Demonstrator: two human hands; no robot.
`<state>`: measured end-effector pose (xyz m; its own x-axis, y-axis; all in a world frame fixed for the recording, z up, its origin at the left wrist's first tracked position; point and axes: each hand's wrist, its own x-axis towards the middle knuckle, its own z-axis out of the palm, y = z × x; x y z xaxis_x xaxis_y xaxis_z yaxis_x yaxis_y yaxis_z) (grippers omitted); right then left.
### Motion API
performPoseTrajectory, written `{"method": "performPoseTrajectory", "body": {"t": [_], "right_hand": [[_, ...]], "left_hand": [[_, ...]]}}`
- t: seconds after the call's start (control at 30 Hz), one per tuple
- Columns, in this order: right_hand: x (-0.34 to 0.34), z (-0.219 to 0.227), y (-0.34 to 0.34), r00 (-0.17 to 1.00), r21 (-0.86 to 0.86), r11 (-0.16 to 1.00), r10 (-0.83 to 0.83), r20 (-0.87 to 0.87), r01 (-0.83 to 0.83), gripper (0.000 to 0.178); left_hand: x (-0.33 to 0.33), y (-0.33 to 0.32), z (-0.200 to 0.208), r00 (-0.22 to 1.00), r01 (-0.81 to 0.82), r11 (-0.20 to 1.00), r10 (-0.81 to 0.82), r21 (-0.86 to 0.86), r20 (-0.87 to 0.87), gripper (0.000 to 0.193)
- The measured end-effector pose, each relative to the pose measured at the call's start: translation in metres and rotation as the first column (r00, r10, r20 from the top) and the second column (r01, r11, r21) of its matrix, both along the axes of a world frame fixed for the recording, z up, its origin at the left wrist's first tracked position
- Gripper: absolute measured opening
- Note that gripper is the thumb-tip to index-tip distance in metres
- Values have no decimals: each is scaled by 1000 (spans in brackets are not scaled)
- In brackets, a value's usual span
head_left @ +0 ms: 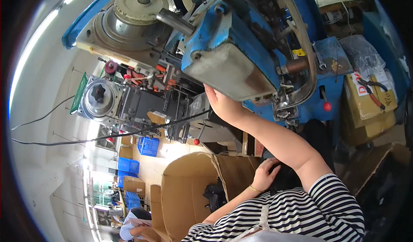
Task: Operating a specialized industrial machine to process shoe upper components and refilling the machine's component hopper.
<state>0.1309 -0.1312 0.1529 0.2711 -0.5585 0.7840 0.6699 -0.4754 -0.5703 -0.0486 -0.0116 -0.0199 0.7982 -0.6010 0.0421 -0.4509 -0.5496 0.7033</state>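
My right arm reaches up and across to a blue press-like machine. My right hand is at the lower edge of its grey front block; the block hides most of the fingers, so their grip does not show. Down at my lap is my left hand, with a thin bracelet at the wrist. Its fingers are bent in, against dark cloth or a dark thing that I cannot make out. Just left of that hand stands a large open cardboard box with a black item inside.
A second machine with a round metal top stands to the left, crossed by a black cable. Red-knobbed levers stick out nearby. Pliers lie on a carton at right. Blue crates and another person are farther left.
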Motion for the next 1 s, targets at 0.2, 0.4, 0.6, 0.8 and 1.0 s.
{"method": "performPoseTrajectory", "body": {"t": [0.2,0.4,0.6,0.8,1.0], "right_hand": [[18,-11,-7,996,-124,988,-88,3,88,11],[33,5,-6,986,-173,971,-163,34,166,10],[27,45,-8,978,-256,944,-203,48,208,14],[48,65,2,937,-347,881,-350,-19,322,19],[36,70,12,971,-232,954,-219,-97,192,26]], "left_hand": [[6,6,-5,1000,5,999,-5,35,-4,25],[9,10,-7,1000,13,998,-13,54,-1,25],[7,16,-8,1000,0,999,1,37,-12,24],[6,11,-8,1000,26,999,-27,30,9,26],[8,12,-4,1000,2,1000,-2,9,29,27]]}}
